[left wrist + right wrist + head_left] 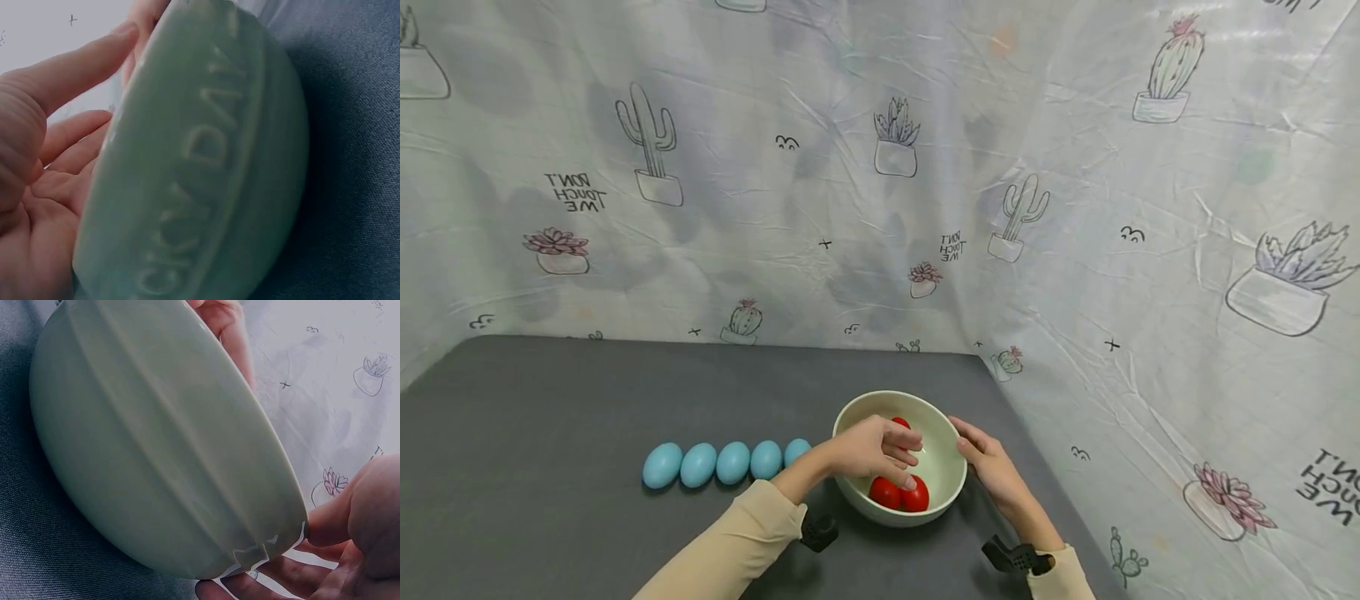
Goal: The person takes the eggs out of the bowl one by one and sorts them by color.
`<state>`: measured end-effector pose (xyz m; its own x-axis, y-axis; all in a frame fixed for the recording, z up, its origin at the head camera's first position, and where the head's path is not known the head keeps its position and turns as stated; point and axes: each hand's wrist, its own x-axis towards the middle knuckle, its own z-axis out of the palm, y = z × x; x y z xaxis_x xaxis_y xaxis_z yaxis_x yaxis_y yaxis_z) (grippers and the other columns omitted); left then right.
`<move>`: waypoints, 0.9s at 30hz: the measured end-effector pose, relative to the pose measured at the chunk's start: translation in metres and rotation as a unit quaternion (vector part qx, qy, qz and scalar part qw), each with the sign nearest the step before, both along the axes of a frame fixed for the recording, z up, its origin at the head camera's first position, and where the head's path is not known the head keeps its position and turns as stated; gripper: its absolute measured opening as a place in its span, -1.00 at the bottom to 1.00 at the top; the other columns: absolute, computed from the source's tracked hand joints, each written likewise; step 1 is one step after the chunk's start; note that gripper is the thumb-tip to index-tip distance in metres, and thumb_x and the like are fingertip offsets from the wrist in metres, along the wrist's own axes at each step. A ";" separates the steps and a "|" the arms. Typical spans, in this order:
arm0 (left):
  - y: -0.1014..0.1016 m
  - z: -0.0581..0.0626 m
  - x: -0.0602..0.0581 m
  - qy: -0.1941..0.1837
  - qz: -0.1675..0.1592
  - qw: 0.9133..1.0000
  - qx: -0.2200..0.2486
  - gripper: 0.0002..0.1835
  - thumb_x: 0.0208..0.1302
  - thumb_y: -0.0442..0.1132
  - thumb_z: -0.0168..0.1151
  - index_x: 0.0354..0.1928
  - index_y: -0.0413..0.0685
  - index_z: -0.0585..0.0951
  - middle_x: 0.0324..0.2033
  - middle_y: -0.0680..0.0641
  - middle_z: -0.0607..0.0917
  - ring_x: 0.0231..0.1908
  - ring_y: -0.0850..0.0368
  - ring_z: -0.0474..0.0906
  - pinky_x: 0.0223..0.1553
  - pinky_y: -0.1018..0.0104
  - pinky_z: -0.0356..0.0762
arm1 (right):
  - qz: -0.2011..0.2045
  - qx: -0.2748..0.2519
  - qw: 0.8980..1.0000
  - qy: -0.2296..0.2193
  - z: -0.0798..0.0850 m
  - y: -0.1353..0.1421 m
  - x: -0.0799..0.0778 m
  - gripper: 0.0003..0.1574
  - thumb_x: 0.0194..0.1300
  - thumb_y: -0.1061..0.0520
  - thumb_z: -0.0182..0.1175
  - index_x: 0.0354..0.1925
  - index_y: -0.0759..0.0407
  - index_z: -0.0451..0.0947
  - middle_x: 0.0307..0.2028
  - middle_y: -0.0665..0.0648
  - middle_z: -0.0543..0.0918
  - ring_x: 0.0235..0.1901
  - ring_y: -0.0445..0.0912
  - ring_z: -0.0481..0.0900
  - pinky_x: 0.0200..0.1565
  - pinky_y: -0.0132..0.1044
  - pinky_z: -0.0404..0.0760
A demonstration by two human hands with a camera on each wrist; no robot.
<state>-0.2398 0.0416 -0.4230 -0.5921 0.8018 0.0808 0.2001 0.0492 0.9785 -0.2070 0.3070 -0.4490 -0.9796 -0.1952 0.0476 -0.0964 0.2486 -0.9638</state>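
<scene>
A pale green bowl (951, 483) stands on the dark table, with raised lettering on its outer wall in the left wrist view. Inside it lie red, rounded, egg-like objects (884, 493); three show, partly covered by my left hand. My left hand (880, 450) hangs over the bowl's opening, fingers loosely bent and spread, with nothing between them. At the bowl's right side my right hand (996, 471) holds the edge, the thumb at the rim and the fingers along the outer wall. Several blue eggs (733, 462) lie in a row left of the bowl, the rightmost partly behind my left forearm.
The dark grey tabletop (550, 417) runs back to a whitish sheet (820, 192) printed with cacti and potted plants. This sheet also borders the table on the right, close to my right hand. A black strap device (818, 532) sits on each wrist.
</scene>
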 end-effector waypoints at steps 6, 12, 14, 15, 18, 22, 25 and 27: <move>0.005 -0.003 -0.002 0.003 -0.004 1.000 -0.010 -0.35 0.14 -0.46 0.43 0.28 -0.44 0.42 0.18 -0.31 0.54 0.07 -0.15 0.58 -0.02 0.33 0.60 | -0.011 -0.005 1.000 -0.002 -0.002 0.001 0.000 -0.40 0.59 0.11 -0.08 0.44 0.35 0.18 0.32 0.40 0.34 0.19 0.16 0.46 0.03 -0.25 0.60; 0.015 -0.006 -0.001 -0.016 -0.003 1.000 -0.023 -0.37 0.09 -0.50 0.44 0.25 -0.39 0.48 0.13 -0.24 0.59 0.05 -0.11 0.61 -0.06 0.33 0.63 | -0.011 -0.006 1.000 -0.014 -0.003 0.002 0.002 -0.41 0.59 0.09 -0.07 0.46 0.28 0.18 0.34 0.35 0.33 0.20 0.17 0.44 0.02 -0.25 0.60; 0.018 -0.008 -0.001 -0.013 -0.001 0.999 -0.031 -0.37 0.08 -0.50 0.46 0.23 -0.37 0.50 0.12 -0.22 0.60 0.05 -0.10 0.61 -0.06 0.34 0.62 | -0.010 -0.004 1.000 -0.015 -0.003 0.003 0.002 -0.41 0.59 0.09 -0.07 0.46 0.28 0.18 0.33 0.36 0.34 0.20 0.17 0.44 0.01 -0.26 0.60; 0.019 -0.008 -0.001 -0.011 0.002 0.999 -0.035 -0.38 0.06 -0.50 0.46 0.23 -0.36 0.51 0.12 -0.21 0.61 0.05 -0.10 0.61 -0.06 0.34 0.62 | -0.010 -0.004 1.000 -0.016 -0.003 0.003 0.002 -0.41 0.59 0.09 -0.08 0.46 0.28 0.19 0.33 0.36 0.34 0.20 0.17 0.44 0.01 -0.26 0.60; 0.021 -0.008 0.000 -0.012 0.005 0.999 -0.044 -0.38 0.05 -0.51 0.47 0.21 -0.34 0.53 0.09 -0.19 0.63 0.04 -0.10 0.61 -0.07 0.32 0.63 | -0.009 -0.004 1.000 -0.015 -0.003 0.002 0.002 -0.42 0.59 0.10 -0.07 0.45 0.29 0.20 0.31 0.36 0.36 0.20 0.17 0.44 0.00 -0.26 0.60; 0.022 -0.007 0.001 -0.040 -0.010 0.998 -0.047 -0.40 0.06 -0.55 0.44 0.20 -0.34 0.52 0.05 -0.19 0.64 0.03 -0.13 0.61 -0.09 0.25 0.66 | -0.012 -0.002 1.000 -0.014 -0.003 0.002 0.001 -0.43 0.59 0.10 -0.07 0.44 0.28 0.21 0.31 0.35 0.37 0.19 0.16 0.44 0.00 -0.27 0.60; 0.022 -0.006 0.001 -0.059 -0.021 0.997 -0.049 -0.42 0.06 -0.58 0.42 0.18 -0.33 0.53 0.02 -0.18 0.65 0.02 -0.14 0.61 -0.10 0.22 0.67 | -0.012 0.001 1.000 -0.015 -0.003 0.002 0.001 -0.42 0.59 0.10 -0.07 0.45 0.27 0.21 0.32 0.34 0.36 0.20 0.15 0.43 0.01 -0.27 0.59; 0.022 -0.006 0.001 -0.061 -0.026 0.996 -0.054 -0.43 0.05 -0.59 0.42 0.17 -0.32 0.54 0.01 -0.18 0.65 0.02 -0.13 0.61 -0.10 0.21 0.67 | -0.013 0.002 1.000 -0.015 -0.003 0.001 0.001 -0.42 0.59 0.10 -0.07 0.45 0.26 0.21 0.32 0.34 0.36 0.21 0.15 0.43 0.02 -0.26 0.58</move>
